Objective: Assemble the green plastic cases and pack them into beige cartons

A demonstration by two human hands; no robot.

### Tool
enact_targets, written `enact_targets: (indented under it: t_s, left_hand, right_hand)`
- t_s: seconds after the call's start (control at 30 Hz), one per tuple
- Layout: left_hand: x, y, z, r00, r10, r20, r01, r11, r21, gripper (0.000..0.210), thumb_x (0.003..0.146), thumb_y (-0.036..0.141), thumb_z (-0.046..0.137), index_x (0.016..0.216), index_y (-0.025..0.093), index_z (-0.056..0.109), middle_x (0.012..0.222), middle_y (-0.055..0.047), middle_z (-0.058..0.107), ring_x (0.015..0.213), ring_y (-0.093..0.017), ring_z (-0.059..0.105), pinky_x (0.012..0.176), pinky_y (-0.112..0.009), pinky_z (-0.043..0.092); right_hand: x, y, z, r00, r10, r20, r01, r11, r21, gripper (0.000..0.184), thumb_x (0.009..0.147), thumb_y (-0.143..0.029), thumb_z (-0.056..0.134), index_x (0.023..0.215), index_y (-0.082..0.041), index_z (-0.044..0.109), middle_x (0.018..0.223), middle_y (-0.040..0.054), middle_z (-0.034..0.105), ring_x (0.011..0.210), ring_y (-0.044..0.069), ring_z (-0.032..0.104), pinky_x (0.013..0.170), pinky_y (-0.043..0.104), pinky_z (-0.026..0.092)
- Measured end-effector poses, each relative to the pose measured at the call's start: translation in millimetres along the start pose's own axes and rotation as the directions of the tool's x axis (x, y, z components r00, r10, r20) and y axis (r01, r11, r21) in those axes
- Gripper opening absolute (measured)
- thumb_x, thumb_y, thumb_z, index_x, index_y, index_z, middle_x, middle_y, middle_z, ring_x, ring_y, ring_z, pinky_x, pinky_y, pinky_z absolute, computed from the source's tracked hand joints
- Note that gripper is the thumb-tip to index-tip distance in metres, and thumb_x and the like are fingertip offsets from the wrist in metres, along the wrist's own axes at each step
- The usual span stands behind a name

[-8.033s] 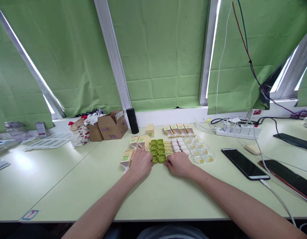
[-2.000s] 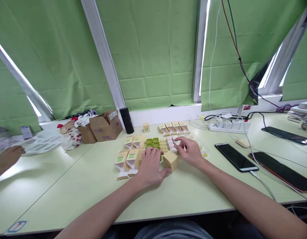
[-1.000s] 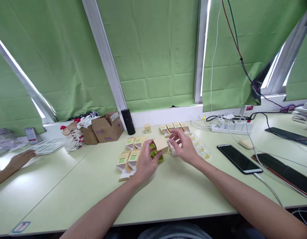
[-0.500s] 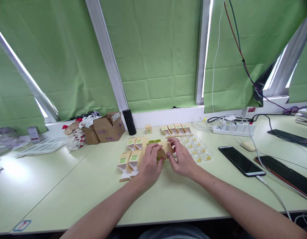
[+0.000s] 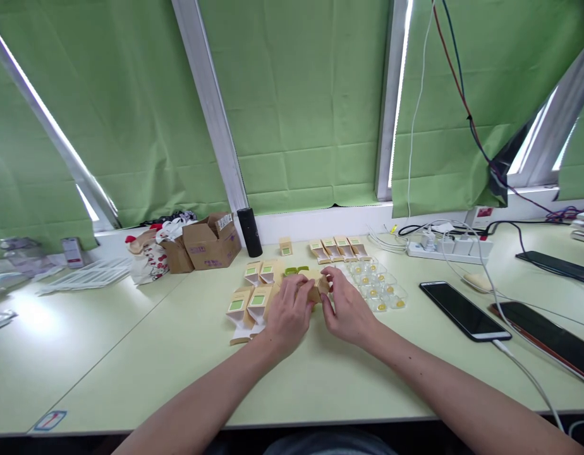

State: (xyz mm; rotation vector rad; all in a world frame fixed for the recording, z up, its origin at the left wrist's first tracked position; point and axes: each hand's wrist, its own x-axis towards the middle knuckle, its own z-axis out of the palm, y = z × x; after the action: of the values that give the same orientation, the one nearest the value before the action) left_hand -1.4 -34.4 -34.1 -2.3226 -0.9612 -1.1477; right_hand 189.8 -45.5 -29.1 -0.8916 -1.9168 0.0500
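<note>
The grip of the left hand (image 5: 288,314) and the right hand (image 5: 347,311) closes together on one small tan box (image 5: 315,285), held low over the tabletop (image 5: 178,354), just in front of the green trays (image 5: 296,271).

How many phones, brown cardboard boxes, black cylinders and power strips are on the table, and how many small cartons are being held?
Phones: 3
Brown cardboard boxes: 2
Black cylinder: 1
Power strip: 1
Held carton: 1
Total: 8
</note>
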Motion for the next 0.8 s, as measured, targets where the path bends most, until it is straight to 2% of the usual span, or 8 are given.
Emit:
enact_targets:
  t_s: [0.13,0.3,0.6,0.8]
  left_hand:
    - [1.1,1.8,-1.1,0.999,0.036,0.016,-0.036,0.999,0.018,0.047,0.101,0.011,0.056,0.146,0.023,0.049,0.129,-0.015,0.061,0.123,-0.033,0.063,0.099,-0.051,0.06]
    - [2.1,4.9,-1.1,0.999,0.02,0.043,-0.021,1.0,0.02,0.049,0.1,0.009,0.056,0.146,0.023,0.047,0.13,-0.015,0.061,0.123,-0.033,0.063,0.099,-0.051,0.059]
    - [2.0,7.4,-1.3,0.999,-0.004,0.036,0.003,1.0,0.03,0.046,0.096,0.007,0.059,0.138,0.022,0.049,0.127,-0.015,0.061,0.118,-0.032,0.064,0.082,-0.041,0.061]
    - [1.6,8.1,-2.0,0.999,-0.031,0.038,0.031,0.999,-0.006,0.049,0.092,0.005,0.061,0.137,0.021,0.049,0.128,-0.015,0.06,0.119,-0.032,0.063,0.087,-0.044,0.061]
  right_hand:
    - [-0.5,-0.6,2.2,1.0,-0.005,0.001,0.005,1.0,-0.03,0.053,0.094,-0.012,0.05,0.143,-0.024,0.033,0.128,0.0177,0.059,0.113,0.033,0.068,0.085,0.049,0.062]
    - [-1.4,3.3,6.1,1.0,0.023,0.001,-0.023,0.998,-0.064,0.054,0.091,-0.013,0.051,0.141,-0.021,0.032,0.123,0.0172,0.062,0.108,0.033,0.069,0.081,0.048,0.062]
    - [-2.0,6.0,9.3,0.996,0.087,0.011,-0.086,0.995,-0.056,0.054,0.089,-0.015,0.052,0.138,-0.021,0.031,0.119,0.0152,0.064,0.101,0.031,0.07,0.079,0.046,0.062]
    - [-2.1,5.7,10.3,0.997,0.077,-0.015,-0.078,0.996,-0.048,0.055,0.089,-0.014,0.052,0.138,-0.023,0.03,0.123,0.016,0.062,0.102,0.03,0.07,0.081,0.047,0.062]
